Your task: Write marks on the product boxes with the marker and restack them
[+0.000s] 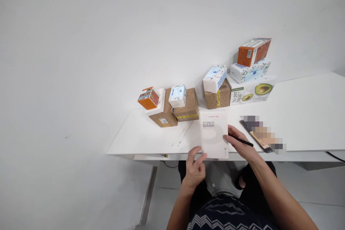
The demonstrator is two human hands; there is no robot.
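Note:
A white box (214, 136) printed "POWER BANK" stands upright above the table's front edge. My right hand (239, 144) grips its right side, the thumb lying on the front face and the other fingers partly hidden behind. A thin black pen-like stick (245, 142) also rests in this hand, pointing outward to the right. At the lower left corner of the white box is my left hand (195, 169), its thumb on the front and its index finger at the left edge. The remaining fingers of that hand are curled.
To the right lies a phone (254, 133), its screen blurred out. Along the wall stand brown cartons (187, 109), a white avocado-print box (252, 91), tissue packs (215, 77) and orange boxes (254, 53), several stacked. The white table (304, 115) has dark smudges left of the power bank box.

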